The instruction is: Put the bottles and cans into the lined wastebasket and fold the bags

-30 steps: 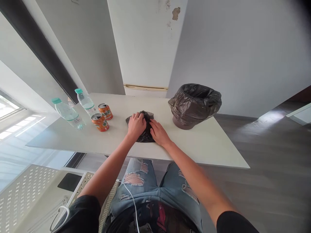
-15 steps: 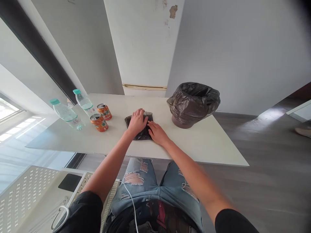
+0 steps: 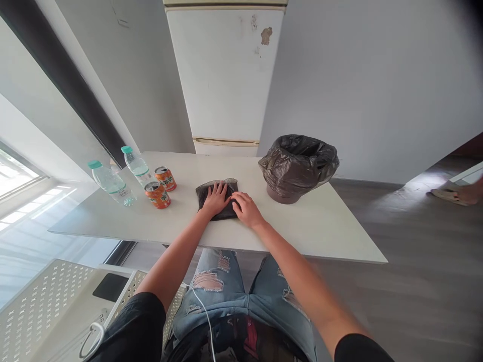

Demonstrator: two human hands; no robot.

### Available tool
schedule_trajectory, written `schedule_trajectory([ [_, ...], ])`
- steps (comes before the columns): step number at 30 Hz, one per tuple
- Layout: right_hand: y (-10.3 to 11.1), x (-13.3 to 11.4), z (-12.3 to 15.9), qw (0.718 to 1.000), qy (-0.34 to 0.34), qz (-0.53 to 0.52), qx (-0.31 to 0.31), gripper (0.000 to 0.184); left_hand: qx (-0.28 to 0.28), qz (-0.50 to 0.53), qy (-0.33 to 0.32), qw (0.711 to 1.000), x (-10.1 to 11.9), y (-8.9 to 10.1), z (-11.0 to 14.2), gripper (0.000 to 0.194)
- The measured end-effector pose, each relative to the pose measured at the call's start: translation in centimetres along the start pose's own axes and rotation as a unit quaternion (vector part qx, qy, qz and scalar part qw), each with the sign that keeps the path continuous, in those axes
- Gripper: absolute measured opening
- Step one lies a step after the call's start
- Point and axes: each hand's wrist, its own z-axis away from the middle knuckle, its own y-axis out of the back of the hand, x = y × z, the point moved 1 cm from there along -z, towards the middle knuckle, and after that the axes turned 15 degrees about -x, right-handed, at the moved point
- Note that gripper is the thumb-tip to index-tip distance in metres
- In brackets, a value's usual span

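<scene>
A folded black plastic bag [image 3: 223, 215] lies on the white table in front of me. Flat across its middle rests my left hand [image 3: 216, 199], open, with the fingers spread. At the bag's right edge, my right hand [image 3: 248, 210] has its fingers bent and the thumb close to them, closed on the edge of the plastic. Part of the bag is hidden beneath both hands. To the right stands a brown bin [image 3: 281, 195] lined with another black bag [image 3: 292, 168], its mouth open.
Two orange cans [image 3: 157, 196] and two clear bottles with green caps [image 3: 113, 185] stand at the table's left. A white fridge [image 3: 226, 75] is behind the table [image 3: 302, 231]. A white perforated cart [image 3: 49, 296] is at lower left. Another person's foot [image 3: 455, 195] shows at far right.
My left hand has flattened and spread its fingers on the bag. My right hand's fingers have bent more at the bag's edge. The view has tilted up slightly, and the other person's foot shows more.
</scene>
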Motion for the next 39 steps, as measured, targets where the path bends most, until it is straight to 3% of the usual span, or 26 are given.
schedule_trajectory([
  [4,0.8,0.1,0.2,0.997,-0.030,0.013,0.069,0.024,0.196,0.033,-0.029,0.980,0.3,3.2,2.4,0.058],
  [6,1.1,0.3,0.3,0.997,-0.024,0.006,0.075,0.021,0.249,0.068,-0.052,0.965,0.1,4.4,4.6,0.042],
  [7,1.2,0.4,0.4,0.998,-0.007,0.001,0.065,0.020,0.242,0.080,-0.066,0.965,-0.2,4.7,5.9,0.034],
  [10,1.3,0.4,0.7,0.996,0.086,-0.006,-0.016,0.024,0.147,0.072,-0.097,0.982,-1.8,3.8,9.8,0.020],
  [12,1.3,0.3,0.7,0.987,0.140,0.008,-0.077,0.033,0.091,0.063,-0.099,0.989,-3.2,2.5,12.0,0.021],
  [15,1.0,0.3,0.6,0.978,0.164,0.037,-0.122,0.038,0.055,0.076,-0.093,0.991,-5.0,0.7,13.7,0.022],
  [18,0.5,0.4,0.5,0.980,0.144,0.052,-0.128,0.035,0.062,0.080,-0.082,0.991,-5.3,0.0,13.6,0.021],
  [22,0.5,0.4,0.7,0.982,0.125,0.056,-0.130,0.029,0.095,0.087,-0.082,0.988,-4.0,0.2,13.0,0.028],
  [25,1.2,0.0,1.0,0.985,0.146,-0.003,-0.093,0.020,0.111,0.149,-0.084,0.979,-3.1,0.6,13.8,0.033],
  [27,1.8,-0.2,1.1,0.984,0.150,-0.083,-0.057,0.021,0.119,0.190,-0.076,0.972,-3.0,0.8,14.5,0.033],
  [30,2.3,-0.3,1.4,0.979,0.094,-0.178,-0.028,0.024,0.131,0.205,-0.075,0.967,-3.4,0.6,14.9,0.041],
  [32,2.5,-0.3,1.4,0.974,0.060,-0.215,-0.034,0.029,0.136,0.216,-0.090,0.963,-3.8,0.2,14.5,0.039],
  [34,2.7,-0.4,1.5,0.965,0.068,-0.249,-0.053,0.032,0.140,0.260,-0.085,0.951,-4.2,-0.2,13.8,0.027],
  [37,2.8,-0.2,1.4,0.960,0.085,-0.257,-0.069,0.047,0.138,0.326,-0.034,0.935,-4.6,-0.8,13.0,0.031],
  [39,2.8,0.1,1.3,0.965,0.067,-0.241,-0.073,0.042,0.138,0.344,-0.012,0.929,-4.8,-0.9,12.8,0.035],
])
